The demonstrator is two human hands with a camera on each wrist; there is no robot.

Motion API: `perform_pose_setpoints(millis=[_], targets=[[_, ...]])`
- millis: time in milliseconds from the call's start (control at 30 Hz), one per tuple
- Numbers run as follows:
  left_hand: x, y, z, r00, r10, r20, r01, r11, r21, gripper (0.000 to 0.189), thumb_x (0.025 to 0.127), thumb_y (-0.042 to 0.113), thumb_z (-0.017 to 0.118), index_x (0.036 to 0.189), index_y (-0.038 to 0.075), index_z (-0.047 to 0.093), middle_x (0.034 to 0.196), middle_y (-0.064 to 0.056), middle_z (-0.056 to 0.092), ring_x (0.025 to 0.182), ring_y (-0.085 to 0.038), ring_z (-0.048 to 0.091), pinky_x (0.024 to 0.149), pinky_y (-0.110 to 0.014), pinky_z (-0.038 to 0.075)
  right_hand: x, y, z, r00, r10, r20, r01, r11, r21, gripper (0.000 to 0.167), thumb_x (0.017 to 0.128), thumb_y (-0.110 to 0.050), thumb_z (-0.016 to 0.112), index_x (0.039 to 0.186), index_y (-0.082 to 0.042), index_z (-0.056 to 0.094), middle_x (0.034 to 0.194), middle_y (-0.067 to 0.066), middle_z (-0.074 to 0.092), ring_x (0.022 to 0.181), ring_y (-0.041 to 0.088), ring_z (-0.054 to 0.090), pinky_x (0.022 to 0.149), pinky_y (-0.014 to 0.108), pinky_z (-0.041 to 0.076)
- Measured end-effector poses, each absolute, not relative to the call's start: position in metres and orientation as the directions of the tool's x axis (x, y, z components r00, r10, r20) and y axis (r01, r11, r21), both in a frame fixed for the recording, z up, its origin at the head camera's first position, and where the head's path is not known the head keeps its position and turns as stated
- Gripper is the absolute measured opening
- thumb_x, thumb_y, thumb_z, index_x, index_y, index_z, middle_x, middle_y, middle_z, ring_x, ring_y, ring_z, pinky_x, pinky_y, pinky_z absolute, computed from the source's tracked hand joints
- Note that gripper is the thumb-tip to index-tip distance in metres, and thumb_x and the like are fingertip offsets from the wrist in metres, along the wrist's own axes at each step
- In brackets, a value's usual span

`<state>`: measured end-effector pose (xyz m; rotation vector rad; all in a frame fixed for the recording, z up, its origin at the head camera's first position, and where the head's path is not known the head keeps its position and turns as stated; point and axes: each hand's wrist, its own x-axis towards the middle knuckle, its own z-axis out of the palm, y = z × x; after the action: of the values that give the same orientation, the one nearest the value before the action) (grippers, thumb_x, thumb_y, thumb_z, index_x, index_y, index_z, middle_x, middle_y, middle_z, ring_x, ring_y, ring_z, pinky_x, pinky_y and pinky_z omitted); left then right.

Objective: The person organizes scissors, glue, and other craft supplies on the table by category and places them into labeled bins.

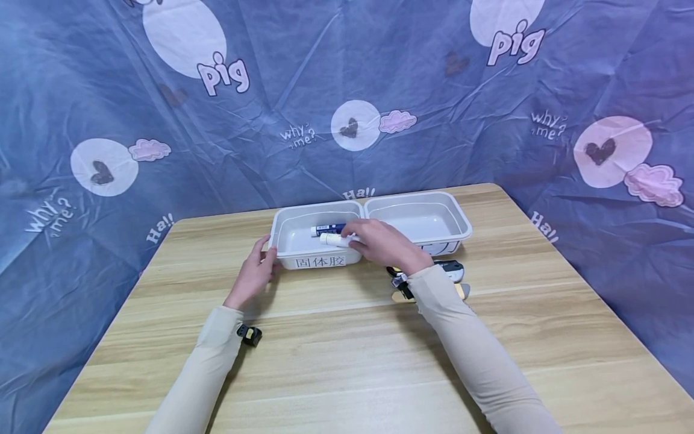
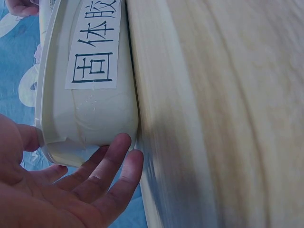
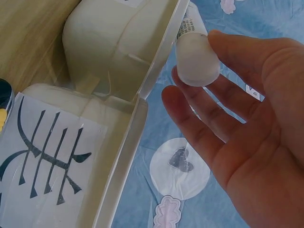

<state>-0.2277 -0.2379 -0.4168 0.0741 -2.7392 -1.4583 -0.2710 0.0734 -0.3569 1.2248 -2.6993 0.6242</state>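
Observation:
My right hand [image 1: 379, 241] pinches a white glue stick [image 1: 335, 240] between thumb and fingers, over the left plastic bin [image 1: 295, 248]. In the right wrist view the glue stick's rounded white end [image 3: 198, 61] points toward the camera, beside the bin's rim. A dark blue glue stick [image 1: 329, 229] with a white end lies inside that bin, partly covered by the right hand. My left hand [image 1: 257, 272] touches the bin's left end, its thumb at the rim and its fingers loosely extended along the outer wall [image 2: 90, 118]. A handwritten paper label [image 1: 320, 261] is on the bin's front.
A second pale bin [image 1: 420, 220] adjoins on the right, also labelled in front. Before it lie a grey-and-black utility knife [image 1: 454, 270] and a yellow item with a grey end [image 1: 463, 292], both partly behind the right wrist. A blue patterned cloth [image 1: 303, 72] hangs behind the wooden table [image 1: 347, 361].

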Motion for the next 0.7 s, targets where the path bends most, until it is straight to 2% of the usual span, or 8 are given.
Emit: perform_pose_setpoints(millis=[467,700], targets=[[-0.2287,-0.2386,-0.4177,-0.999,-0.040,0.010,-0.014,0.558,0.830,0.060,0.112,0.038,0.035,0.164,0.012,0.019,0.139,-0.033,0.056,0.110,-0.041,0.070,0.085,-0.045,0.060,-0.2717,0.0750,-0.3559,-0.677,-0.688,0.261,-0.732,0.592,-0.337,0.022,0.099,-0.010,0.068,0.120,-0.007,0.072,0.123,0.006,0.071,0.115,0.024,0.067,0.101,0.040,0.054],[-0.2272,-0.2384,-0.4186,-0.999,-0.046,0.009,-0.017,0.553,0.833,0.060,0.112,0.037,0.035,0.164,0.012,0.019,0.140,-0.034,0.055,0.111,-0.041,0.069,0.085,-0.044,0.060,-0.2714,0.0745,-0.3562,-0.670,-0.694,0.265,-0.739,0.586,-0.333,0.026,0.100,-0.010,0.067,0.126,-0.008,0.069,0.126,0.006,0.071,0.118,0.023,0.066,0.103,0.040,0.053]])
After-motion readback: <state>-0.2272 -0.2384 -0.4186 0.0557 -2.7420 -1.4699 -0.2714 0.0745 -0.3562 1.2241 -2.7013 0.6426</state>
